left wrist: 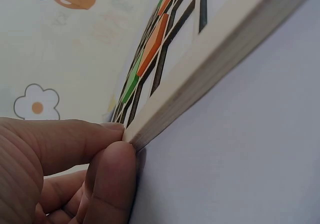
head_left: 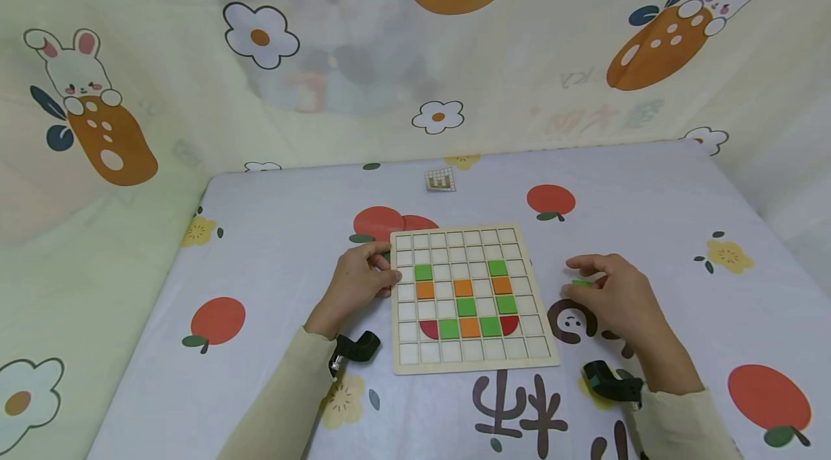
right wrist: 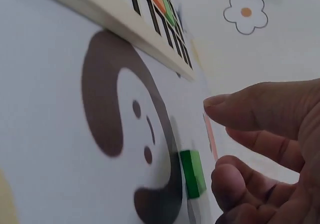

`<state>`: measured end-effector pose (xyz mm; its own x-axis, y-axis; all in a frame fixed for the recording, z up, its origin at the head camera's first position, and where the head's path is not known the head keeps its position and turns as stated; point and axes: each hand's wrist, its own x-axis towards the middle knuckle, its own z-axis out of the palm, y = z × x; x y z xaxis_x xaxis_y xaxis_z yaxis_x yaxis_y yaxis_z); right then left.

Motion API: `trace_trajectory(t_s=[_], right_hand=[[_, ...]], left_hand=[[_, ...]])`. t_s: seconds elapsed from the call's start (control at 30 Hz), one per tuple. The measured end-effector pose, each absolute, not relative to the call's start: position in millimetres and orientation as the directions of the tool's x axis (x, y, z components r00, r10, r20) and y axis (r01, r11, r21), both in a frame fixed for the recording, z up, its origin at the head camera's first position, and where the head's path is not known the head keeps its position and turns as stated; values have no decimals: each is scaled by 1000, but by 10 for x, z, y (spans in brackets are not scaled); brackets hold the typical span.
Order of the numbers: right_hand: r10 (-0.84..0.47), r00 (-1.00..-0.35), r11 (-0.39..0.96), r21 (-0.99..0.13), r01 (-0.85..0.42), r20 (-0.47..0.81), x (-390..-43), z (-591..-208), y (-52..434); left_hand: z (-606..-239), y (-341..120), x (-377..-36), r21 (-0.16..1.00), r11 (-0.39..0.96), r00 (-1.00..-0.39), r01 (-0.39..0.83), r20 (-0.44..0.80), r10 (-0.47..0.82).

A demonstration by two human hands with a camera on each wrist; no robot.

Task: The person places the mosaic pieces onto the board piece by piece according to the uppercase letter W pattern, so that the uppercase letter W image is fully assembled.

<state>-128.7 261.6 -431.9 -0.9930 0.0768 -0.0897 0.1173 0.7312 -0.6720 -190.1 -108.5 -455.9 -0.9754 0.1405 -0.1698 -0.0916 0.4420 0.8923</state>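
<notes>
A pale wooden grid board (head_left: 407, 355) lies flat on the table, with green (head_left: 423, 272), orange (head_left: 464, 288) and red (head_left: 428, 330) tiles set in several of its cells. My left hand (head_left: 392, 267) pinches the board's left edge (left wrist: 200, 74) between thumb (left wrist: 112, 179) and finger. To the right of the board, a small green tile (head_left: 581, 284) lies on the cloth. My right hand (head_left: 574, 276) arches over that green tile (right wrist: 192, 173): the thumb (right wrist: 230, 184) is right beside it, and the index finger (right wrist: 250, 109) is above it with a gap.
A printed cloth (head_left: 273, 258) with apples and flowers covers the table. A small grid card (head_left: 441, 179) stands near the table's far edge. Patterned curtains close in the back and both sides. A black strap sits on each wrist (head_left: 353, 350) (head_left: 610, 382).
</notes>
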Motion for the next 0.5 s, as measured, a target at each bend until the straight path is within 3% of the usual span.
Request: trace_trajectory(t_s=[0.5], right_hand=[[105, -978, 777, -598, 194, -181, -1283, -4383, 2721]], left_hand=[[-4573, -1093, -1912, 894, 435, -972, -111, -189, 140]])
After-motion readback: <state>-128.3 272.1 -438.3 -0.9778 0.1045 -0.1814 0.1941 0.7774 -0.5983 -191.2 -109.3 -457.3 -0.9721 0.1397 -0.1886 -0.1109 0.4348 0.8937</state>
